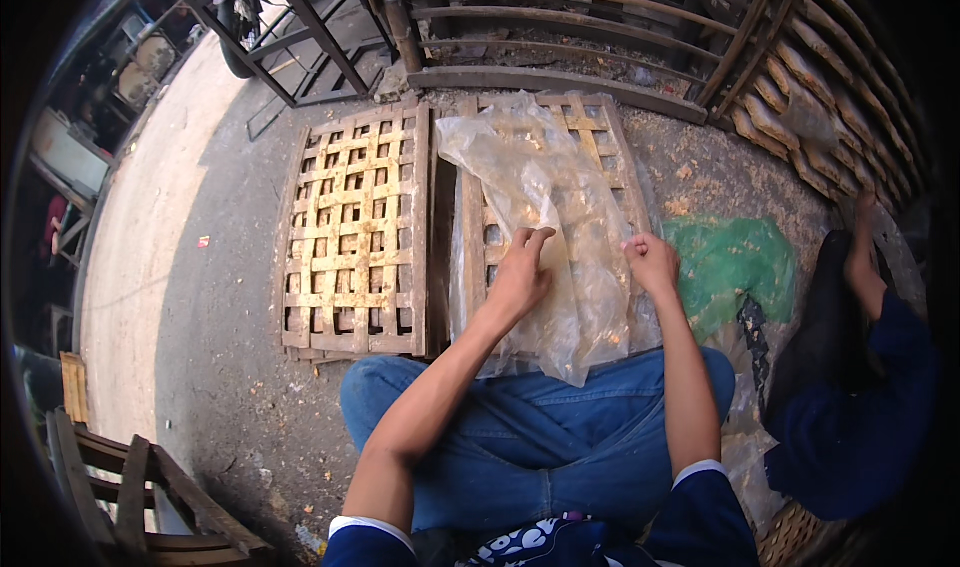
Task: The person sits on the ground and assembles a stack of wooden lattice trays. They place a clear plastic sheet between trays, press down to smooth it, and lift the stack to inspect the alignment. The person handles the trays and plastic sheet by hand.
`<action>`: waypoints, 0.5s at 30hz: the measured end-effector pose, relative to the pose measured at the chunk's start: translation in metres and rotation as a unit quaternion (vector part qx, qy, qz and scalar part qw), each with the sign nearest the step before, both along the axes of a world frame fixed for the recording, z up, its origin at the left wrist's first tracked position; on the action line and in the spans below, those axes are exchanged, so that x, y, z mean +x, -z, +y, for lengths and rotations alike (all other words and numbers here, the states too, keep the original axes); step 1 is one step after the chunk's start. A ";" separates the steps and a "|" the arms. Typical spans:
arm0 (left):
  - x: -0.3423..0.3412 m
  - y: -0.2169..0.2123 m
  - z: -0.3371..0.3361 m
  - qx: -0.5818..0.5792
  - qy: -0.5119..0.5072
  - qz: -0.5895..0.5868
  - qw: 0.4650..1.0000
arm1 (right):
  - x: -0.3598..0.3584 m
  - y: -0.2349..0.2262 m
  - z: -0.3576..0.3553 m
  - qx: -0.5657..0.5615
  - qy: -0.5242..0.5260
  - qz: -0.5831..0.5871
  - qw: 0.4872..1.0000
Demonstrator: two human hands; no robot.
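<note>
A crumpled clear plastic sheet (530,182) lies over a wooden lattice rack (590,127) on the ground in front of my knees. My left hand (520,272) rests flat on the sheet near its middle, fingers pointing away from me. My right hand (652,262) pinches the sheet's right edge with curled fingers. A second wooden lattice rack (355,232), crusted with yellowish residue, lies bare just left of the covered one. My legs in blue jeans (530,437) are folded under the near end of the sheet.
A green plastic sheet (730,262) lies on the ground to the right. Another person in a dark blue sleeve (860,417) sits at my right, one hand raised. Stacked racks (800,87) and a wooden frame (560,17) stand behind. A wooden crate (140,497) sits lower left.
</note>
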State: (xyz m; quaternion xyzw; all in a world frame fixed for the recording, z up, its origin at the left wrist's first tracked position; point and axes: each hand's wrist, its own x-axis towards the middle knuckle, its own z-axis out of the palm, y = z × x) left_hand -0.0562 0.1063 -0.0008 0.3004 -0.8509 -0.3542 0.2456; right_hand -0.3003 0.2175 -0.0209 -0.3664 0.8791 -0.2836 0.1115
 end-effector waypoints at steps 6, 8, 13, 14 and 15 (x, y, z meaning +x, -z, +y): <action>0.030 -0.033 -0.014 0.009 -0.026 -0.017 0.999 | -0.029 0.013 0.003 -0.104 0.075 -0.049 0.991; 0.056 -0.040 -0.026 -0.011 -0.025 -0.056 0.998 | -0.035 0.012 0.003 -0.119 0.103 -0.061 0.986; 0.100 -0.046 -0.052 0.053 -0.040 -0.266 0.962 | -0.039 -0.016 0.016 -0.015 0.120 -0.086 0.989; 0.099 -0.047 -0.054 0.073 -0.040 -0.304 0.949 | -0.038 -0.018 0.018 0.010 0.113 -0.082 0.990; 0.099 -0.048 -0.056 0.083 -0.024 -0.363 0.928 | -0.036 -0.020 0.020 0.036 0.106 -0.079 0.991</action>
